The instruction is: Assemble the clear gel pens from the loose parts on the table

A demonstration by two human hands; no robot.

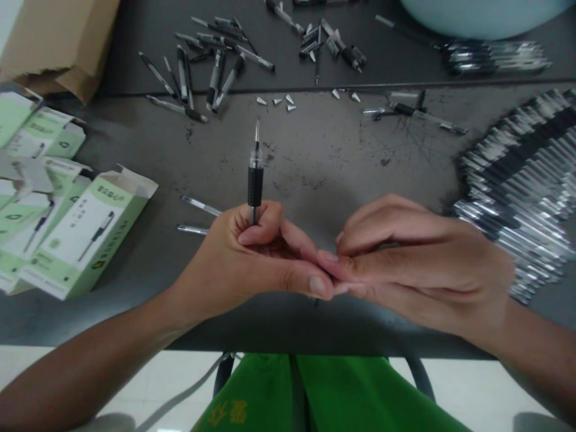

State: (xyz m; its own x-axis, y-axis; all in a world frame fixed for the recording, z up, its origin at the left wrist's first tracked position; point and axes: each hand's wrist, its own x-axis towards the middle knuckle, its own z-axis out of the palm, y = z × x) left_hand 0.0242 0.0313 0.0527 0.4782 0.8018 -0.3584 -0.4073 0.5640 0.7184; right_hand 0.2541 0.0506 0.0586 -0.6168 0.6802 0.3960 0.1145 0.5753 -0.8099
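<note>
Pen (255,183) juts forward from the left hand (258,252), held in curled fingers. The right hand (427,264) bunches against the left thumb; I can't tell what it pinches. Best keep the refill (257,133) steady, clear of the cones (276,102) ahead.

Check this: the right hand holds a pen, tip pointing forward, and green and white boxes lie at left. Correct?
Not quite: the left hand holds the pen, as the head view shows. Its tip does point forward, and the green and white boxes lie at left.
</note>
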